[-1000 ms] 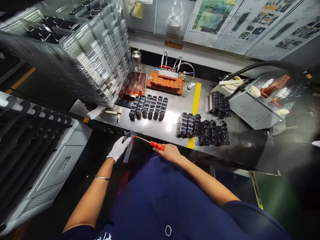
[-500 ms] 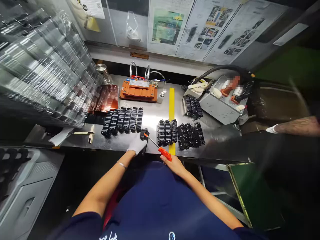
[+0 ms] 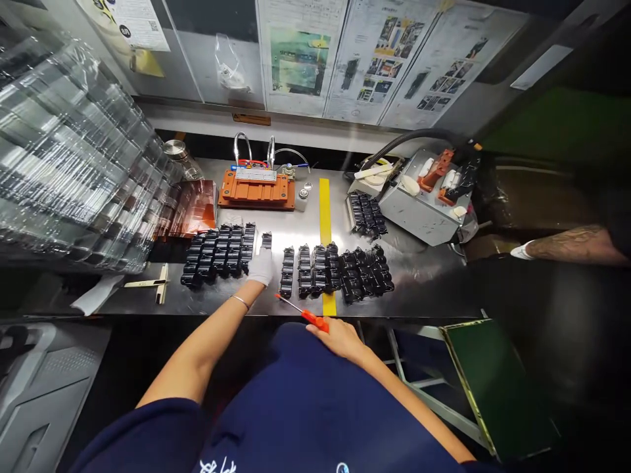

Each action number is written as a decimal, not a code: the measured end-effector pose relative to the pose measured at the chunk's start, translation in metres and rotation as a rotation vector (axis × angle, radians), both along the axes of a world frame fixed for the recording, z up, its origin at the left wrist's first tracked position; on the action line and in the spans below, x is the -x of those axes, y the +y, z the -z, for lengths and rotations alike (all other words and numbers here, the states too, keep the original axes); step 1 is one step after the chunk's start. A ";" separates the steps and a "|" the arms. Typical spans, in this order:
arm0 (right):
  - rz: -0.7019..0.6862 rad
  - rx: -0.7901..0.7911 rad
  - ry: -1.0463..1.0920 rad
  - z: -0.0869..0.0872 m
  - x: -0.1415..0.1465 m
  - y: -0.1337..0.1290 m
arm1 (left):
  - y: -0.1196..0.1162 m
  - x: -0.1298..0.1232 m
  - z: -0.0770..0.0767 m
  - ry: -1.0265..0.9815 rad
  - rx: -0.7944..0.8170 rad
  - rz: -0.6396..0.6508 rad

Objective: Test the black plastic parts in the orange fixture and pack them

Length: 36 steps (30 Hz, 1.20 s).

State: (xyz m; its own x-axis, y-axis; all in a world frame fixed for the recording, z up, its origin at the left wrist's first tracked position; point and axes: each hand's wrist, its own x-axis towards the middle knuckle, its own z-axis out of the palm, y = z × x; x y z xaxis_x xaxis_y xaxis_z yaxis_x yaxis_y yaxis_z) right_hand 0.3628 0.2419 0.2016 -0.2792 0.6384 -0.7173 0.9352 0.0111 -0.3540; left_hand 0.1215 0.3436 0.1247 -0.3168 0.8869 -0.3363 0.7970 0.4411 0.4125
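The gloved left hand (image 3: 261, 267) reaches forward, gripping a black part (image 3: 267, 241). The right hand (image 3: 340, 337), nearer the body, grips a screwdriver (image 3: 314, 320).

"8月" on round black sticker (image 3: 125, 30)

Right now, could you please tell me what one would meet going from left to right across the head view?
White sheet → jar → left hand → screwdriver → grey box → another person's arm.

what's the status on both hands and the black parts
Left hand gloved, on a black strip. Right hand holding orange screwdriver. Lone strip close beyond its tip; nothing visibly blocking.
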 end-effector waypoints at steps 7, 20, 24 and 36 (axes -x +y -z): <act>-0.120 -0.014 -0.128 0.000 0.029 -0.016 | -0.129 0.008 0.023 -0.118 0.088 -0.259; -0.543 0.071 0.023 0.003 0.119 -0.056 | -0.291 0.154 0.024 -1.076 0.164 -0.766; -0.491 -0.080 0.031 0.001 0.150 -0.070 | -0.313 0.175 0.019 -1.099 0.133 -0.822; -0.517 -0.010 0.019 -0.007 0.169 -0.068 | -0.344 0.195 0.020 -0.732 -0.110 -0.663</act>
State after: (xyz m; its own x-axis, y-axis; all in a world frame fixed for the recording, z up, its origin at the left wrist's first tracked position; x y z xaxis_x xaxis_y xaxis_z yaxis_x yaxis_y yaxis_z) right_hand 0.1939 0.1735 0.2089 -0.5727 0.4202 -0.7039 0.8001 0.4736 -0.3683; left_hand -0.0732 -0.0004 0.1048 -0.5073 0.6432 -0.5735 -0.0648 0.6351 0.7697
